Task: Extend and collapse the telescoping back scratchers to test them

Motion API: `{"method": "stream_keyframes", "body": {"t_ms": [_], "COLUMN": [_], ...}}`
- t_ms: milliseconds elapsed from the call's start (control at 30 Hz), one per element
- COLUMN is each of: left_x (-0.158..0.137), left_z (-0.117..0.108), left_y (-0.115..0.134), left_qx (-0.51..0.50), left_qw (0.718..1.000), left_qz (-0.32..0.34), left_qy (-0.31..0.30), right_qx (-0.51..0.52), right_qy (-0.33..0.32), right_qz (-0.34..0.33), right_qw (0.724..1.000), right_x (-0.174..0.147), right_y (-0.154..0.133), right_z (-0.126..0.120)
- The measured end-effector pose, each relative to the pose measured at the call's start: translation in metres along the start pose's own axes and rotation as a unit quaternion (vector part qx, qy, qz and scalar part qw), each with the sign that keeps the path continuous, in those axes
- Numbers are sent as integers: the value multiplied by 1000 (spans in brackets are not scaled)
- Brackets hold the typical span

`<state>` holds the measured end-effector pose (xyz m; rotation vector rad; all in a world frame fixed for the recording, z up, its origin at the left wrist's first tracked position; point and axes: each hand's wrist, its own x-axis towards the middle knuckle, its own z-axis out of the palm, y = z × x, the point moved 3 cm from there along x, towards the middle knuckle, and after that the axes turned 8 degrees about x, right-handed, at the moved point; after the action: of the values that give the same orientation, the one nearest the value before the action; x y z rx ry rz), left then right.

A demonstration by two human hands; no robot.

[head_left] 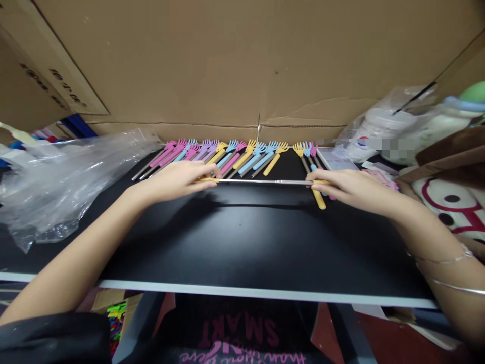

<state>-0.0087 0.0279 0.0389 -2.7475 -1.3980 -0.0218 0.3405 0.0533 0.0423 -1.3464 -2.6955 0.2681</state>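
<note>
A telescopic back scratcher (261,181) stretches level between my hands above the black table, its metal rod drawn out. My left hand (181,179) is closed around its yellow left end, and my right hand (339,186) grips the yellow right end. Which end is the claw I cannot make out, as fingers cover both. Behind the rod lies a row of loose scratcher parts (248,163): claws on metal rods, and handles, in pink, blue, purple and yellow. Partly under my right hand lie a few scratchers with handles on, one with a yellow handle (319,198).
A clear plastic bag (76,177) lies at the left. Cardboard (212,65) walls the back edge. At the right stand a lidded cup in a plastic bag (382,126), a white bottle with a green top (450,116) and a plush item (450,194). An open box (117,316) sits below the table.
</note>
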Motion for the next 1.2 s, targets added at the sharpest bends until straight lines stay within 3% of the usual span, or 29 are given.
{"method": "stream_keyframes", "body": {"t_ms": [200,467,633,800,967,1067,1200], "left_x": [-9,-25,-25,-22,-12,-3,5], "left_z": [-11,-18,-16,-10,-3,1,12], "left_y": [-6,-40,-48,-54,-13,10,30], "left_qx": [-78,-155,-160,-173,-116,13,33], "left_qw": [993,979,980,976,988,1000,998], "left_qz": [-18,-23,-37,-45,-1,-24,-15], "left_qy": [-84,-131,-111,-125,-104,-5,49], "right_qx": [68,126,124,142,93,-4,-74], "right_qy": [-88,-148,-115,-46,14,99,174], "right_qz": [-21,12,-7,-40,-76,-74,-101], "right_qw": [994,981,986,988,993,992,977], "right_x": [-7,-23,-15,4,10,8,5], "right_y": [2,57,44,18,-12,-20,-28], "right_z": [-12,-25,-22,2,33,36,35]}}
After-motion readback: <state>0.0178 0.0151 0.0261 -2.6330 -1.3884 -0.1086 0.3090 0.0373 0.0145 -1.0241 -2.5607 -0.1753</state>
